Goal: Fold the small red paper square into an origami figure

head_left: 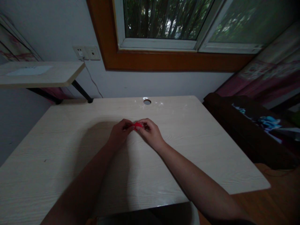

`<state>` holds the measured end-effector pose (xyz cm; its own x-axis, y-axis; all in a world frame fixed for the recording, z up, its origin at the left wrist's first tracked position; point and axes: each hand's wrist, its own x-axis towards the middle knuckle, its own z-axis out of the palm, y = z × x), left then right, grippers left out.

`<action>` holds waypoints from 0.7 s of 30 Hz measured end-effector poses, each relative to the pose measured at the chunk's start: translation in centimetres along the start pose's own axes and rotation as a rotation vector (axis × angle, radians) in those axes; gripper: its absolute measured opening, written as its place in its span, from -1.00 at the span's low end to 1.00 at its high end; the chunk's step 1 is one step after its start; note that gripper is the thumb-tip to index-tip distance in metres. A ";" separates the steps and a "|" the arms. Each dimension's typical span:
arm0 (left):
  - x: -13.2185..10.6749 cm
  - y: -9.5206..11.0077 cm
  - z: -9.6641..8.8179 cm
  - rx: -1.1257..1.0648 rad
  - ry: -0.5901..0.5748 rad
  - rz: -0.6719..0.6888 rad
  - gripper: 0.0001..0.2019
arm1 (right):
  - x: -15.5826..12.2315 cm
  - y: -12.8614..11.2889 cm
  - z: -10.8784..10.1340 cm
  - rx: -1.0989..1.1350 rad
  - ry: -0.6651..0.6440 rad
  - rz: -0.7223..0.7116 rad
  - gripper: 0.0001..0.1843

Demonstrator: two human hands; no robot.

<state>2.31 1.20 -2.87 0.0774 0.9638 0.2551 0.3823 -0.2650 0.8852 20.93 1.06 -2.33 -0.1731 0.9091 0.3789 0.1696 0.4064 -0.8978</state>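
Between my two hands is a small red piece [137, 125], perhaps folded paper; its exact kind is too small to make out. My left hand [120, 132] pinches its left end between thumb and fingers. On the other side, my right hand [150, 131] grips the right end, the thumb pressed along the near side. Both hands are close to the surface of the pale wooden table [187, 150], around its middle. Fingers cover parts of the red piece.
A round cable hole [147, 102] lies near the table's back edge. At the left rear, a raised shelf [42, 75] stands on black legs. A white cable [92, 79] hangs from the wall socket [86, 53]. Right of the table is a dark piece of furniture [246, 134] with items on it.
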 end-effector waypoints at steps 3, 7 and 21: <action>0.0 0.3 -0.1 0.038 -0.018 0.031 -0.86 | 0.1 -0.3 -0.3 -0.071 -0.011 -0.065 -0.84; 0.0 0.2 -0.1 0.043 -0.022 0.057 -0.90 | 0.2 -0.3 -0.4 -0.074 -0.039 -0.122 -0.90; -0.1 0.8 -0.1 -0.085 -0.042 -0.014 -0.80 | 0.1 -0.3 -0.4 -0.056 0.018 -0.114 -0.93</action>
<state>2.51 0.86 -2.17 0.1123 0.9672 0.2276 0.3042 -0.2515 0.9188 21.24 1.07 -1.93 -0.1775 0.8578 0.4824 0.2033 0.5115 -0.8349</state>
